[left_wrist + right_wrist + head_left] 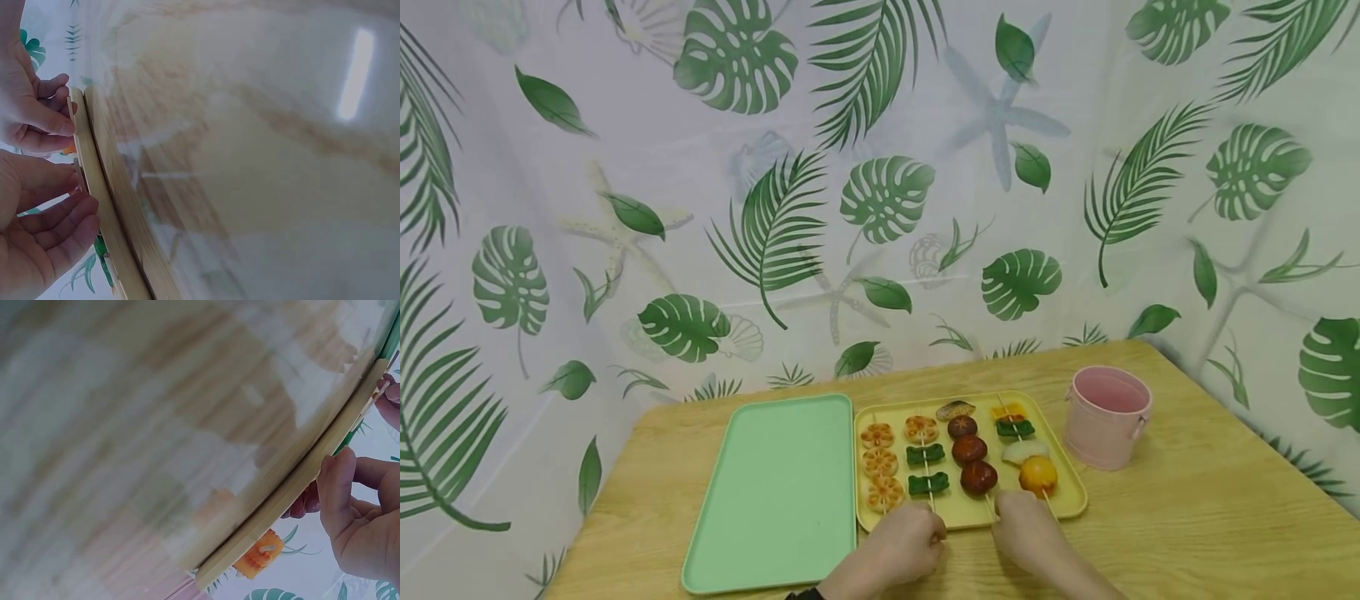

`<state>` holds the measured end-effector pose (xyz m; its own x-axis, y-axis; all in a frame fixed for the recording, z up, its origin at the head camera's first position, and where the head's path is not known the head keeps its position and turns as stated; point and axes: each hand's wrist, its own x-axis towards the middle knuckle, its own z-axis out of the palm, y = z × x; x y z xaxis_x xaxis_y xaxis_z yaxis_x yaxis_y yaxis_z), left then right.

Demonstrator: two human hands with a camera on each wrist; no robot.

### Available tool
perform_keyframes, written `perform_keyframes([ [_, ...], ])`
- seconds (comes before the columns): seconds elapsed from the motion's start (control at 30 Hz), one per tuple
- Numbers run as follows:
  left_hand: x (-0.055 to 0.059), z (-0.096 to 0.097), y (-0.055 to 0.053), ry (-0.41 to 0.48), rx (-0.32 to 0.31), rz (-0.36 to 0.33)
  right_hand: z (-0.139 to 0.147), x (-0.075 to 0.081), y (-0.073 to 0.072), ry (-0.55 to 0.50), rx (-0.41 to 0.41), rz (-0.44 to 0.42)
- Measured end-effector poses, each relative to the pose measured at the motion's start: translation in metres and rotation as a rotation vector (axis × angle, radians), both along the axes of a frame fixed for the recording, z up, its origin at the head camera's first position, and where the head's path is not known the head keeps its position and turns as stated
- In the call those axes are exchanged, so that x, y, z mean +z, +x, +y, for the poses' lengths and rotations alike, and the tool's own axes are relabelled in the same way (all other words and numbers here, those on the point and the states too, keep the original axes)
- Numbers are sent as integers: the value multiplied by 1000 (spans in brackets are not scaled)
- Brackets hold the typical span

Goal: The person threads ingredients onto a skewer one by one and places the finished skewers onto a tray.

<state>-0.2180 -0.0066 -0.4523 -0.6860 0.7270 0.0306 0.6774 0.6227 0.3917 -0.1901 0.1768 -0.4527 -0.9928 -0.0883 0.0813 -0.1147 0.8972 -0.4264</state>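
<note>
My left hand [904, 543] is at the front rim of the yellow tray [955, 518], its thumb and finger pinching the stick end of a skewer with a lotus root slice [921, 429] and green vegetable pieces [928, 483]. To its right, my right hand [1028, 527] pinches the stick of a skewer with glossy brown mushroom-like rounds [979, 478]. Both skewers lie on the tray. Close up in the left wrist view, the left fingers [65, 231] are curled at the tray edge, below the right hand [31, 112]. The right wrist view shows the right thumb and fingers at the rim.
A lotus root skewer [880, 462] lies on the tray's left side, and one with an orange-yellow ball [1038, 476] on its right. A green tray [782, 492] adjoins on the left. A pink bucket [1108, 417] stands right of the yellow tray on the wooden table [1195, 492].
</note>
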Motion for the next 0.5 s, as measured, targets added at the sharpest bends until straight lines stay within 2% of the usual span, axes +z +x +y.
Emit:
perform_keyframes([
  [0.1, 0, 0, 0, -33, -25, 67, 0, 2, -1, 10, 8, 13],
  [0.23, -1, 0, 0, -43, -22, 72, 0, 3, -1, 5, 4, -21],
  [0.37, 0, -2, 3, -20, 37, -9, 2, 6, 3, 41, -28, -72],
  [0.5, 6, -13, 5, 48, 166, -138, 8, 9, 8, 87, -53, -56],
])
